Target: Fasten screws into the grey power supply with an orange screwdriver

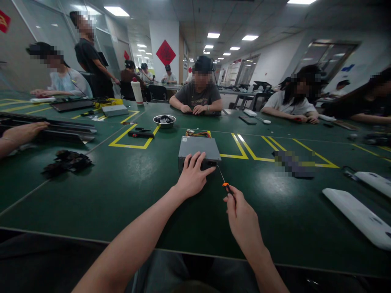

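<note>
A grey metal power supply unit [200,145] lies on the green table in front of me, with coloured wires [198,133] at its far side. My left hand [194,177] rests on it, fingers spread over the top near edge and thumb stretched along the near face. My right hand [241,211] is closed around the black and orange handle of a screwdriver [225,186]. Its thin shaft points up to the left, and the tip is at the unit's near right corner. Whether the tip sits in a screw is too small to tell.
A metal bowl [164,121] with dark pieces stands beyond the unit. Left are a black tool [141,133], a black cable bundle [67,162] and another person's hand [26,133] on metal rails [70,129]. White devices [357,215] lie right. A person [197,95] sits opposite.
</note>
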`<action>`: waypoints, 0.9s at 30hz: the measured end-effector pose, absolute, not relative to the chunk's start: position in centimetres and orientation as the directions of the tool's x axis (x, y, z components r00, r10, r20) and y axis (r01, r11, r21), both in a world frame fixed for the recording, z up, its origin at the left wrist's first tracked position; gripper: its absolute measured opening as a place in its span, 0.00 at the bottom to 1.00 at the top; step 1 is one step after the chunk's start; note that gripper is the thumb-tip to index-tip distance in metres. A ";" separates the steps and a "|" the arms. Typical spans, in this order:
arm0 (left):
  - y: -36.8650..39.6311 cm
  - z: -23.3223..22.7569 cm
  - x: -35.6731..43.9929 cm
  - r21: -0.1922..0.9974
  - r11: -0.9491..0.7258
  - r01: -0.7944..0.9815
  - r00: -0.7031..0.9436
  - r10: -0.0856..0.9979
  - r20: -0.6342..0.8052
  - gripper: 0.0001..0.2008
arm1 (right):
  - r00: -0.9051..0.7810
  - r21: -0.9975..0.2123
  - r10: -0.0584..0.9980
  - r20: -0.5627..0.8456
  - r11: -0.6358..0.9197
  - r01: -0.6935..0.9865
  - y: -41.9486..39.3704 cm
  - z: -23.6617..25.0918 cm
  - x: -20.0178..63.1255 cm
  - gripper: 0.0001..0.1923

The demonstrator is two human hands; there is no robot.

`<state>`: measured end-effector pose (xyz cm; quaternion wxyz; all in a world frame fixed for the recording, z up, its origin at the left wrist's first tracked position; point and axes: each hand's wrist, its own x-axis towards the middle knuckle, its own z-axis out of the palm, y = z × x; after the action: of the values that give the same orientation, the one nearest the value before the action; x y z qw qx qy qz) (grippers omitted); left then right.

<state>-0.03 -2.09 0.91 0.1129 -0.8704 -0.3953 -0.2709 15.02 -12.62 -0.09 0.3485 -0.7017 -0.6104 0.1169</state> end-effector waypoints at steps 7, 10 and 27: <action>-2.0 0.9 -0.1 0.014 -0.663 0.748 0.543 0.625 0.561 0.21 | 0.303 -0.995 0.951 -0.058 -0.080 0.060 -12.1 0.0 14.5 0.19; -2.0 0.8 0.0 0.009 -0.661 0.751 0.542 0.624 0.562 0.21 | 0.260 -0.915 0.932 -0.255 -0.145 -0.378 -11.8 0.6 13.7 0.19; -2.2 0.9 0.3 -0.007 -0.638 0.770 0.534 0.639 0.553 0.22 | -0.104 -0.349 0.847 -0.521 -0.323 -0.880 -10.5 2.2 13.5 0.09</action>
<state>0.27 -2.16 0.93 0.1261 -0.8668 -0.4065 -0.2599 13.48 -10.52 2.18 0.5815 -0.3315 0.0245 0.7425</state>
